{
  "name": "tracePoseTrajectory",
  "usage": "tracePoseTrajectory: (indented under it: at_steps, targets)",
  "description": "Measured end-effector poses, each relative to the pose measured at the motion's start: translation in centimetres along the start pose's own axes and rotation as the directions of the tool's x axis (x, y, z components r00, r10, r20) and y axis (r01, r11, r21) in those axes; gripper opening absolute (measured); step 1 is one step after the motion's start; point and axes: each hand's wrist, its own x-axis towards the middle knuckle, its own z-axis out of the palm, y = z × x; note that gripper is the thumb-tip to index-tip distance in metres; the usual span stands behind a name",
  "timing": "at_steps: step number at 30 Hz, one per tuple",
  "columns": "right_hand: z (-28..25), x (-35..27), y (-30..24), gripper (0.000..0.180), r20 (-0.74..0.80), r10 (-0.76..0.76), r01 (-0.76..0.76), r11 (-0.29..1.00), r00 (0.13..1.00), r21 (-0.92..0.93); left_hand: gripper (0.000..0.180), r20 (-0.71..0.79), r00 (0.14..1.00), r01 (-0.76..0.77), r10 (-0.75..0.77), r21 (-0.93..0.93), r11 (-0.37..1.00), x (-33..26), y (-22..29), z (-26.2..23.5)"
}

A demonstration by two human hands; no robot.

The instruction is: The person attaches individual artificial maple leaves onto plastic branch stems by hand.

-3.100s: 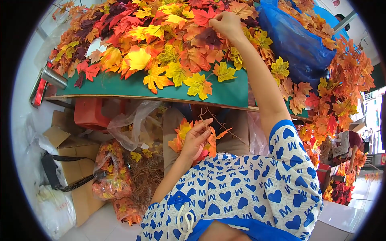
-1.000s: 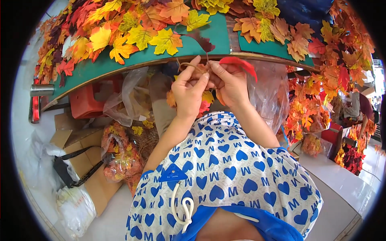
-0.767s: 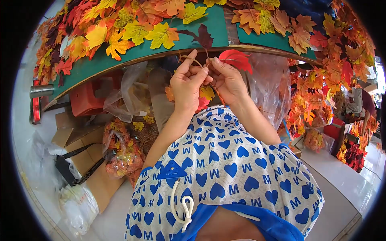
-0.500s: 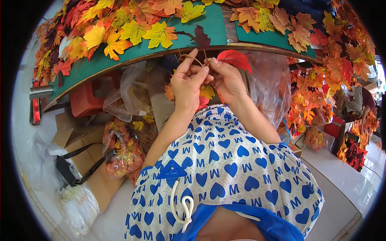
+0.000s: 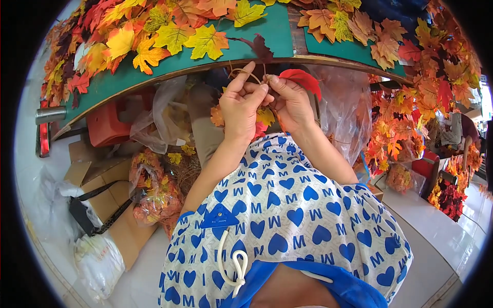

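Note:
Both hands meet just off the table's near edge. My left hand (image 5: 240, 110) is closed around a thin brown vine (image 5: 250, 73), which loops over its raised index finger. Pinched close beside it, my right hand (image 5: 294, 105) grips the stem of a dark maroon artificial leaf (image 5: 261, 49) that stands up against the table edge. A bright red leaf (image 5: 304, 82) sticks out behind the right hand's knuckles; its attachment is hidden. Below and between the hands hang a yellow-red leaf (image 5: 265, 116) and an orange leaf (image 5: 217, 116), partly covered by the fingers.
The green-topped table (image 5: 115, 82) bears heaps of yellow, orange and red leaves (image 5: 207, 42). Under it are a red plastic stool (image 5: 109, 126) and clear plastic sheeting (image 5: 346, 113). A cardboard box (image 5: 136, 226) and bagged leaves (image 5: 154, 197) lie left; leaf garlands (image 5: 393, 128) hang right.
The hands and the vine hold almost the same pose. The view has shifted slightly, and the red leaf by the right hand sits a little differently.

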Motion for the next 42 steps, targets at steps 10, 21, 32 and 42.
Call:
tracePoseTrajectory:
  at_steps: [10,21,32,42]
  targets:
    - [-0.1,0.1,0.2,0.011,0.011,-0.028,0.028,1.000,1.000,-0.004,0.050,-0.017,1.000,0.015,-0.015,0.011,1.000,0.1,0.0,0.1]
    - [-0.2,-0.2,0.7,0.016,0.143,-0.096,0.107,0.992,0.985,-0.073,0.049,0.040,0.994,-0.107,0.104,0.102,0.989,0.1,-0.7,-0.7]
    - [-1.0,-0.3,1.6,0.006,0.343,-0.243,0.388,0.798,0.908,-0.462,0.027,0.039,0.983,0.179,-0.181,0.053,0.982,1.0,-0.7,-3.2]
    - [-1.7,0.7,3.0,0.010,0.649,-0.519,0.750,-0.024,0.556,-0.661,0.028,0.046,0.999,-0.026,0.026,0.015,1.000,1.7,-1.6,-7.8]
